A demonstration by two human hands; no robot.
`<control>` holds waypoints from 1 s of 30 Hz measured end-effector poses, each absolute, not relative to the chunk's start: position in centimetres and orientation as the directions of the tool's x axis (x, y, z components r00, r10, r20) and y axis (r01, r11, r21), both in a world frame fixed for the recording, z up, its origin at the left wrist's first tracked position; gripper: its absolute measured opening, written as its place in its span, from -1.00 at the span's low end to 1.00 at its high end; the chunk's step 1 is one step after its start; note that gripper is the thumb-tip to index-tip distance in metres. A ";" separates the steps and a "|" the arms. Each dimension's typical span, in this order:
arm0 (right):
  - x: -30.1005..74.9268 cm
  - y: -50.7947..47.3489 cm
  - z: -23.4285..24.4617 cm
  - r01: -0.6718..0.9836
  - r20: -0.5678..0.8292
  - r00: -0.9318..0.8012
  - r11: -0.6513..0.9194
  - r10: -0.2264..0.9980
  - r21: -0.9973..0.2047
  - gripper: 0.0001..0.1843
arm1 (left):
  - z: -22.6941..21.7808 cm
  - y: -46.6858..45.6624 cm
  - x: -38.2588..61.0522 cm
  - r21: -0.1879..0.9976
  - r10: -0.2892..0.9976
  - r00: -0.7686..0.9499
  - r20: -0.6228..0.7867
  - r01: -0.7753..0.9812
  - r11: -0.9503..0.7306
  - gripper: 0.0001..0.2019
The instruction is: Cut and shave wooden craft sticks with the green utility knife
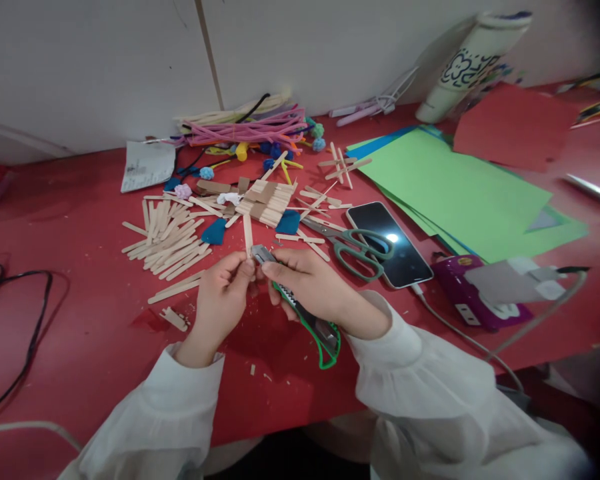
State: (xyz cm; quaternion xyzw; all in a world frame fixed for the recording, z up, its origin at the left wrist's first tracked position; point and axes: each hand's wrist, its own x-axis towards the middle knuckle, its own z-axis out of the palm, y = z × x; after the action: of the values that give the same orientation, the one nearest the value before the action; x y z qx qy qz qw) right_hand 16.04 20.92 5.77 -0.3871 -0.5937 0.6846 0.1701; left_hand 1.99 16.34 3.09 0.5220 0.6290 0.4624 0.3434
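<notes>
My left hand [223, 293] pinches the near end of a wooden craft stick [248, 233], which points away from me over the red table. In my right hand [313, 280] is a green and black utility knife [307, 317], its metal head against the stick near my left fingertips. Whether the blade cuts into the wood cannot be made out. Beyond the hands lies a small panel of craft sticks [267, 202] joined side by side with brown strips. A heap of loose craft sticks [167, 237] spreads to the left, and short cut pieces [174, 319] lie beside my left wrist.
Green-handled scissors [363, 252] rest partly on a phone [390, 243] plugged into a cable. Green paper sheets [460, 193], a purple box [480, 293] and a tumbler [473, 67] occupy the right side. Pink pipe cleaners [245, 129] lie by the wall; a black cable [40, 320] curves at left.
</notes>
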 end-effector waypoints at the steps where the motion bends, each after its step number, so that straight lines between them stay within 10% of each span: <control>1: 16.0 21.0 5.9 0.223 -0.349 -0.637 -0.269 0.687 -0.937 -0.79 | 3.0 16.4 2.0 0.923 0.974 -0.217 0.069 0.385 0.020 -0.78; 11: 16.3 21.5 5.9 0.217 -0.411 -0.647 -0.362 0.642 -0.907 -0.82 | 2.8 16.5 1.4 0.736 0.968 -0.161 0.191 0.676 -0.033 -0.77; 19: 15.6 20.2 5.4 0.589 -0.093 -0.541 0.298 0.836 -0.751 -0.80 | 2.6 16.5 1.9 0.898 0.973 -0.224 0.053 0.438 0.052 -0.81; 30: 15.6 20.2 5.6 0.585 -0.095 -0.545 0.297 0.833 -0.755 -0.78 | 2.2 16.8 2.0 0.925 0.958 -0.283 0.041 0.373 0.071 -0.80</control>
State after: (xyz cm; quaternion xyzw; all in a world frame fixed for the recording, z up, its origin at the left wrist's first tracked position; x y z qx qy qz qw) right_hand 15.64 20.19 5.56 -0.4491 -0.7892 0.3870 0.1601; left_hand 2.01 16.76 2.22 0.5058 0.6578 0.4569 0.3204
